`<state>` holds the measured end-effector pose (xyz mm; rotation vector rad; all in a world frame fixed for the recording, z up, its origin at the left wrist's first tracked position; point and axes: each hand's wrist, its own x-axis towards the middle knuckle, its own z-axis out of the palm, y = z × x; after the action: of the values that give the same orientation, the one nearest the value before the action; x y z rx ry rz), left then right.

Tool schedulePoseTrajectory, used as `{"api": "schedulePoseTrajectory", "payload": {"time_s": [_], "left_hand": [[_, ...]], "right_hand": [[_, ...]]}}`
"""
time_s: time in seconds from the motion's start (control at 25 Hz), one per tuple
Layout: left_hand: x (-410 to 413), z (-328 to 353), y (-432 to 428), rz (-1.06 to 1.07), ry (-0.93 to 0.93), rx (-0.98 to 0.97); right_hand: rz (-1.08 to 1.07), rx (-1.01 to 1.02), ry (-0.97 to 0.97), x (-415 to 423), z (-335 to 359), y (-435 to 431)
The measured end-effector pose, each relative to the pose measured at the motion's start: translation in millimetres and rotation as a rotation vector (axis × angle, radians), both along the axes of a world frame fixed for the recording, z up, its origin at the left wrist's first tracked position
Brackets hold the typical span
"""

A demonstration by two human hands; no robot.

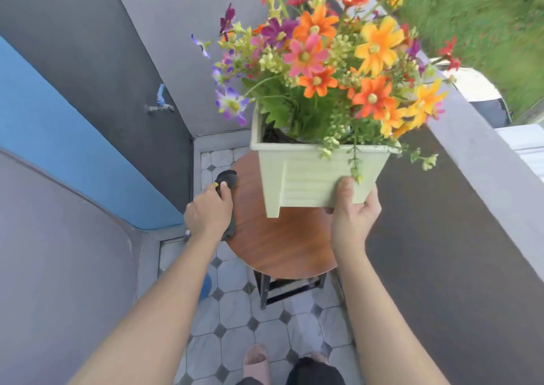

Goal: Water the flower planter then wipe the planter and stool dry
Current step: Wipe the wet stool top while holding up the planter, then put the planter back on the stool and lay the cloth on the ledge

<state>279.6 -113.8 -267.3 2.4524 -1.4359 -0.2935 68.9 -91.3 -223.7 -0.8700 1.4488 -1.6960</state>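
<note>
Tiled balcony, stool (282,246), left hand (207,215) pressing cloth (228,178) (dark), right hand (353,217) lifting planter (312,178)

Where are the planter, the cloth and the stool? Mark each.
planter (318,175): head view, ribbed front wall.
cloth (229,177): head view, dark end beyond the left hand's fingers.
stool (279,246): head view, bare wooden seat top.

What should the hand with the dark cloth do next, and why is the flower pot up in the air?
Probably sweep the dark cloth under the left hand rightward across the stool top. The right hand holds the planter lifted off it, leaving that wood bare for wiping.
</note>
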Motion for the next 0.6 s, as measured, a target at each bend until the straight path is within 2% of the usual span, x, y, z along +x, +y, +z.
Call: {"api": "schedulePoseTrajectory", "payload": {"time_s": [0.32, 0.6], "left_hand": [[3, -11, 2, 0.023, 0.055, -0.088], [-1, -5, 5, 0.007, 0.076, -0.091]], "right_hand": [[0.023, -0.047, 0.008, 17, -29, 16], [0.047, 0.058, 0.227, 3, -22, 28]]}}
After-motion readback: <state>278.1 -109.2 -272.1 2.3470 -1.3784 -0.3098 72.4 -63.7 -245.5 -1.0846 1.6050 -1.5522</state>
